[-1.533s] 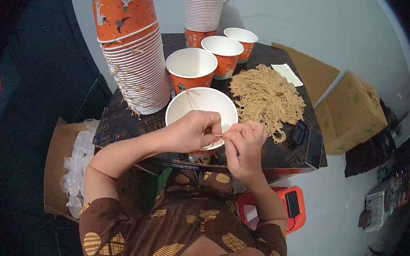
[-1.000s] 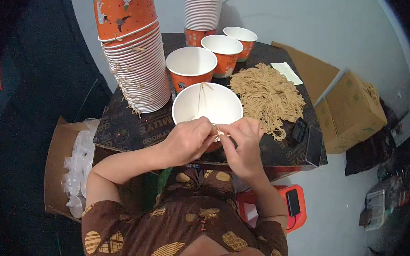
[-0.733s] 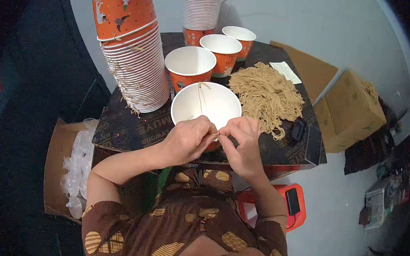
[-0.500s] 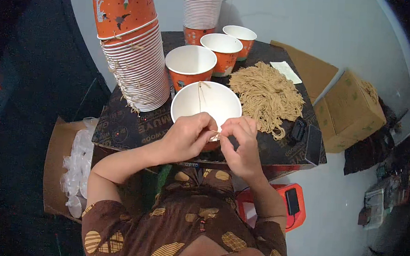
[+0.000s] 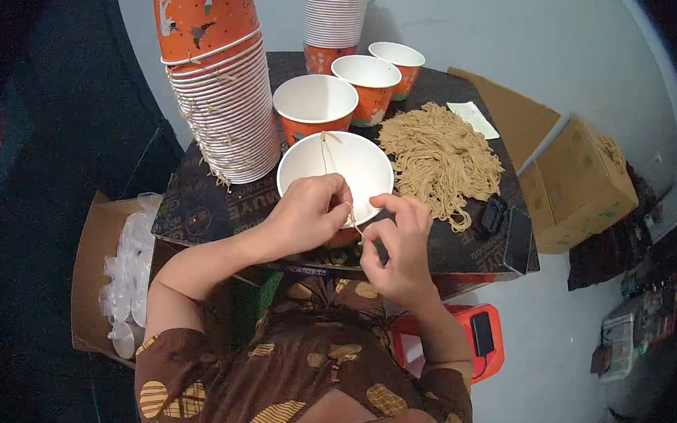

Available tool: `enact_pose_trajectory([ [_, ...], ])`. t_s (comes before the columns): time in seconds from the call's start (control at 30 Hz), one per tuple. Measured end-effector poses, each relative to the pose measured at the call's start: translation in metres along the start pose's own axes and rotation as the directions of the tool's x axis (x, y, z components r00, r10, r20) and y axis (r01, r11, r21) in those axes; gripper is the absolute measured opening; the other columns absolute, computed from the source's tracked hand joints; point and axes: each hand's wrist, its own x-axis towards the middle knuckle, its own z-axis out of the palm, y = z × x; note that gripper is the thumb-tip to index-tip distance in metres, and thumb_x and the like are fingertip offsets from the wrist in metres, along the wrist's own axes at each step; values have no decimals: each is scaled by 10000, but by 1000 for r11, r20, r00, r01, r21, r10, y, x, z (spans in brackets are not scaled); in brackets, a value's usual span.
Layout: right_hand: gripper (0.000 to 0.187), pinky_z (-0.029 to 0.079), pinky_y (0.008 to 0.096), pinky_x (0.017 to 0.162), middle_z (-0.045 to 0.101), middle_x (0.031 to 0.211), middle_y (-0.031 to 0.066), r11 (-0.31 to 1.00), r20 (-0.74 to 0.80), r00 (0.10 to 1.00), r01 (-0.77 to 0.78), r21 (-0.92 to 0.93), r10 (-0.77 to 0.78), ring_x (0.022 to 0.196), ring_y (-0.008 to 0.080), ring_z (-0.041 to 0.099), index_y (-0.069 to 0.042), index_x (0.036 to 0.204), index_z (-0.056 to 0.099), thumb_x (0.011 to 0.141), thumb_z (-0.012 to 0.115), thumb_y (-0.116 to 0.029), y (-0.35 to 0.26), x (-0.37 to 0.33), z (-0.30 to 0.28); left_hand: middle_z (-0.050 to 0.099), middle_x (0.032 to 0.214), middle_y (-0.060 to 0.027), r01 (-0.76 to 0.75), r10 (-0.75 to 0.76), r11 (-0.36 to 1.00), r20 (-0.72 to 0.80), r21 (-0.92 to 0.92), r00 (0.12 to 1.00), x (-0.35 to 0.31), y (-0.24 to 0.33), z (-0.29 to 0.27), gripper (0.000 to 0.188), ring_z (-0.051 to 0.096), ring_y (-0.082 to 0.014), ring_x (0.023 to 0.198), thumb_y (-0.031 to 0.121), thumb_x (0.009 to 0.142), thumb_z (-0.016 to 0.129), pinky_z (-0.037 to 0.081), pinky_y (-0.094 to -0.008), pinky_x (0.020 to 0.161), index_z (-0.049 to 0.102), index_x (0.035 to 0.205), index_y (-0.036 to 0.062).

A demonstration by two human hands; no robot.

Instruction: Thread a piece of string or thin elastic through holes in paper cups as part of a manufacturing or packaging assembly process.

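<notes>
A white-lined orange paper bucket (image 5: 368,163) stands open-mouthed at the near edge of the table. A thin tan string (image 5: 325,151) is fixed at its far rim and runs across its mouth toward my left hand (image 5: 308,210). That hand is closed at the near rim, pinching the string between thumb and finger. Just right of it, my right hand (image 5: 399,249) pinches a short end of the string, which stretches between the two hands. The near rim is partly hidden behind my fingers.
Behind stand more orange buckets (image 5: 315,101) and a tall nested stack (image 5: 232,122) at left, with string on its rims. A heap of tan strings (image 5: 442,159) lies at right beside a dark phone-like slab (image 5: 518,238). Cardboard boxes (image 5: 577,186) flank the table.
My right hand has drawn slightly away from the left, down and right, pulling the string end out between them. The bucket has shifted a little to the left.
</notes>
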Motion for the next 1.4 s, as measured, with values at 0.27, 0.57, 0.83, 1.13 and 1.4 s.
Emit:
enact_pose_trajectory([
  [0.27, 209, 505, 368, 714, 619, 1176, 180, 933, 58, 986, -166, 319, 155, 797, 262, 613, -7, 943, 562, 759, 652, 39, -3, 0, 7, 643, 667, -189, 22, -21, 999, 14, -34, 1000, 0, 1, -1, 237, 635, -257, 573, 164, 912, 641, 475, -384, 546, 645, 828, -57],
  [0.57, 183, 491, 296, 601, 646, 1033, 147, 843, 114, 962, -272, 464, 247, 632, 142, 592, 5, 978, 552, 820, 634, 47, 2, -3, 17, 642, 694, -167, -162, 166, 984, 50, -73, 985, -10, 0, -4, 130, 649, -264, 616, 100, 880, 640, 497, -374, 579, 615, 859, -26],
  [0.83, 97, 280, 171, 487, 474, 736, -85, 773, 80, 937, -328, 542, 341, 581, -34, 377, -20, 967, 561, 924, 569, 66, -6, -5, 22, 608, 787, -78, -174, 176, 984, 72, -34, 982, -21, -7, -8, 55, 626, -176, 733, -9, 838, 641, 508, -312, 628, 607, 869, 20],
  [1.13, 43, 384, 237, 518, 536, 731, -4, 665, 139, 860, -474, 577, 492, 606, 26, 470, -12, 931, 572, 923, 614, -14, -9, -5, 28, 589, 786, -91, -462, 455, 883, 95, 79, 886, -25, -11, -12, 118, 608, -302, 766, 13, 808, 675, 439, -448, 898, 579, 873, 35],
  [1.4, 55, 412, 262, 553, 566, 840, 59, 743, 77, 884, -432, 511, 461, 626, 89, 518, -17, 946, 578, 919, 625, -20, -14, -5, 27, 591, 774, -67, -516, 511, 855, 82, 52, 855, -26, -11, -9, 89, 628, -263, 767, 31, 843, 673, 416, -482, 1005, 595, 882, 49],
])
